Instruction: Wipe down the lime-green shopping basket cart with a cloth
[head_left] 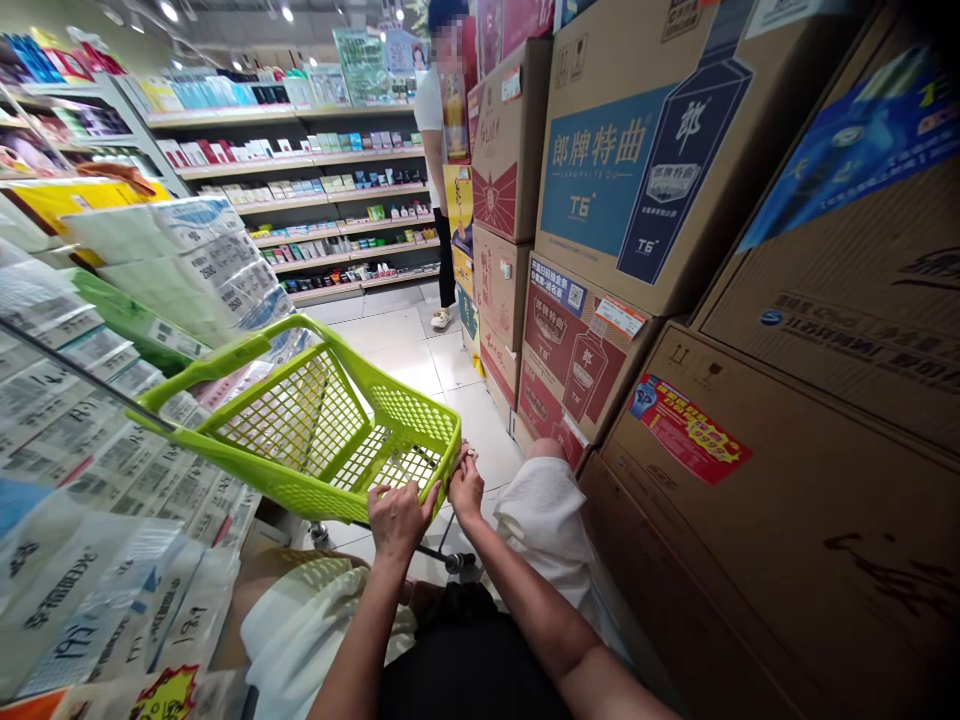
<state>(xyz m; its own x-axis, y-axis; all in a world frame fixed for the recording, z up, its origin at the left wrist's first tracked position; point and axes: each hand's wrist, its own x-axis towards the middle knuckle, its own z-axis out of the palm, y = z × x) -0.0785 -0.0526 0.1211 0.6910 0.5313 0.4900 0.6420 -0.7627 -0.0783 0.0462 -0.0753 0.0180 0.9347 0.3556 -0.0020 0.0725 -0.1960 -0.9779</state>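
A lime-green plastic shopping cart (pixel 300 498) with a lattice basket stands tilted across my view, just in front of my knees. Over its near rim my left hand (pixel 399 518) is closed, fingers curled on top of the edge. My right hand (pixel 466 490) is closed at the basket's near right corner, its fingers bent against the outer side. Part of that grip is hidden. Nothing shows inside the basket apart from its lattice floor. At the far left end is the cart's handle (pixel 206 368). A caster wheel (pixel 459 562) shows below my hands.
Tall stacks of cardboard cartons (pixel 600 190) line the right side, close to my knee. Plastic-wrapped paper packs (pixel 135 470) slope up on the left. A tiled aisle (pixel 405 345) runs ahead to stocked shelves (pixel 315 160). A person (pixel 431 130) stands beside the far cartons.
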